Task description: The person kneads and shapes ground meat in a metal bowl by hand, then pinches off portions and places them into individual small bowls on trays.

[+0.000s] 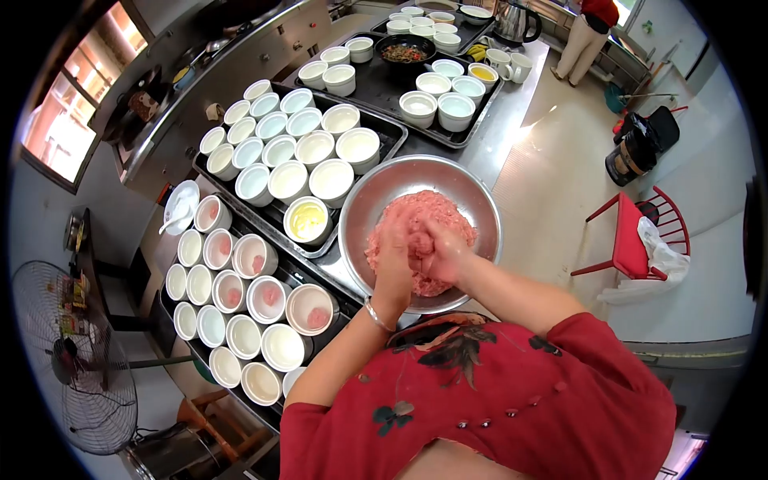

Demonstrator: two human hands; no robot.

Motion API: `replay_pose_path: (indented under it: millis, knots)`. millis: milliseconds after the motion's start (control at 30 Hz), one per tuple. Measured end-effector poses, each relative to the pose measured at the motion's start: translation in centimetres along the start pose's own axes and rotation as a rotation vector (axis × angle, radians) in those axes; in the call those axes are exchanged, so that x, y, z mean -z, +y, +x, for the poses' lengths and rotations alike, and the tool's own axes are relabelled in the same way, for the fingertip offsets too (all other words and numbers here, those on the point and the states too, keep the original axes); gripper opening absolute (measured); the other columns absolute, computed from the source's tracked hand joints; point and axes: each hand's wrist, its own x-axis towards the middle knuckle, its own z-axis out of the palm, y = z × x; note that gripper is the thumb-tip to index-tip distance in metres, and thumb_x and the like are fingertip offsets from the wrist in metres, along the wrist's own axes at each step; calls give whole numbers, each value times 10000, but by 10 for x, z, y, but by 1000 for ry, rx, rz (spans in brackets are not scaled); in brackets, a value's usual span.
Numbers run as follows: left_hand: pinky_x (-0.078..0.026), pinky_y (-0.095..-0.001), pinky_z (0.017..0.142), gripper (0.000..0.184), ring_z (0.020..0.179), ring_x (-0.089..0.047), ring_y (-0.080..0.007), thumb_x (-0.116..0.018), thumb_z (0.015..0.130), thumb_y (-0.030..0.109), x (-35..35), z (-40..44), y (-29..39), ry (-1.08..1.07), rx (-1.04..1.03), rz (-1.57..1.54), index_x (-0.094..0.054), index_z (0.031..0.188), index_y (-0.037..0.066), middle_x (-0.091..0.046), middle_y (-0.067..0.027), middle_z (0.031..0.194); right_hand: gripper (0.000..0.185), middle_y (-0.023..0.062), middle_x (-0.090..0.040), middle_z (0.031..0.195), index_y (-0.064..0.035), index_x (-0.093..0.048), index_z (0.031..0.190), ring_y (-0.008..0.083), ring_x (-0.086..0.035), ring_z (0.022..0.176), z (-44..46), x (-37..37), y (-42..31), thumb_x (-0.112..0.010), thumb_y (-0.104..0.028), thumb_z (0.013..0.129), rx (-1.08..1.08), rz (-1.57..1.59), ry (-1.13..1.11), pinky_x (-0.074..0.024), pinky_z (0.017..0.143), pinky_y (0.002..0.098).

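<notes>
A wide steel bowl [486, 188] holds a mound of pink minced meat [436, 206]. Over the mound, my left hand [394, 260] and my right hand [450, 254] are cupped together around a lump of minced meat [421, 242]. The left wrist wears a silver bangle. Left of the bowl, white ramekins [282, 346] fill a black tray [326, 282]; several of them have a small lump of pink meat [318, 318] at the bottom. Close to the bowl's left rim, one ramekin [307, 221] contains something yellow, perhaps egg.
Two more black trays [392, 132] carry white ramekins, a dark bowl of chopped food [404, 53] and mugs [520, 67]. A white dish with a spoon [182, 206] sits at the left. An electric kettle [512, 22], red chair [628, 240], fan [72, 360] and another person [588, 40] are farther off.
</notes>
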Motion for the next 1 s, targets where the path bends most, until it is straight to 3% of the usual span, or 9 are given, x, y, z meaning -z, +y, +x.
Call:
replay_pose_path:
  millis: [67, 133, 167, 400, 500, 567, 667, 833, 1000]
  knots:
    - [-384, -306, 815, 504, 866, -493, -173, -198, 898, 428, 18, 12, -15, 32, -44, -1, -498, 1032, 46, -537, -69, 904, 261, 58, -571, 847, -58, -525, 986, 196, -548, 778, 10, 9, 4, -437, -269, 861, 85, -142, 163, -442, 678, 330]
    - [-373, -335, 850, 511, 927, -493, -195, -196, 890, 450, 54, 27, -36, -645, 327, -815, -466, 1066, 53, -525, -82, 984, 250, 49, -574, 835, -43, -536, 961, 207, -555, 757, 1, -2, 2, -441, -248, 855, 436, -1118, 69, -452, 621, 346]
    - [-376, -352, 851, 524, 951, -494, -205, -209, 879, 473, 52, 20, -42, -491, 412, -901, -473, 1052, 55, -529, -90, 1000, 244, 41, -572, 845, -28, -542, 947, 203, -550, 787, -5, -9, 1, -439, -227, 850, 768, -1533, 8, -439, 695, 335]
    - [-401, -330, 788, 564, 886, -509, -193, -214, 872, 490, 42, 25, -27, 40, 504, -747, -511, 996, 27, -550, -90, 948, 339, 59, -557, 887, -31, -496, 1010, 192, -528, 786, 12, 16, 3, -379, -320, 878, 1007, -1260, -196, -408, 740, 343]
    - [-377, -317, 818, 594, 896, -502, -200, -207, 875, 490, 49, 31, -32, -622, 295, -898, -462, 1073, -10, -529, -104, 1003, 343, 61, -570, 849, -72, -507, 965, 168, -531, 767, 16, 27, -7, -353, -366, 879, 112, -3, -302, -430, 717, 298]
    - [-362, -303, 813, 633, 879, -492, -189, -218, 872, 500, 20, 11, 8, -283, 147, -93, -419, 1122, -46, -523, -94, 941, 328, 61, -572, 837, -68, -517, 940, 162, -529, 754, 12, 13, -3, -364, -351, 878, 26, -26, -141, -428, 700, 287]
    - [-356, -289, 803, 639, 844, -487, -168, -236, 867, 507, 2, 2, 35, 39, 192, -258, -395, 1155, -41, -517, -83, 936, 266, 66, -580, 863, -53, -556, 905, 169, -540, 787, 14, 7, 6, -393, -262, 879, -35, -129, 66, -430, 715, 296]
    - [-370, -353, 879, 525, 964, -494, -205, -246, 864, 494, 34, 8, 0, -25, 577, -751, -459, 1022, 41, -523, -64, 974, 266, 79, -574, 955, -5, -566, 931, 203, -540, 888, 15, -4, 17, -410, -211, 869, 899, -1401, -116, -414, 783, 327]
    - [-339, -336, 912, 546, 993, -479, -196, -228, 875, 473, 33, 9, 7, -59, 501, -794, -426, 1108, 21, -522, -73, 1004, 262, 66, -569, 932, -24, -540, 979, 174, -515, 918, 10, -11, 12, -402, -221, 874, 703, -881, -37, -377, 826, 318]
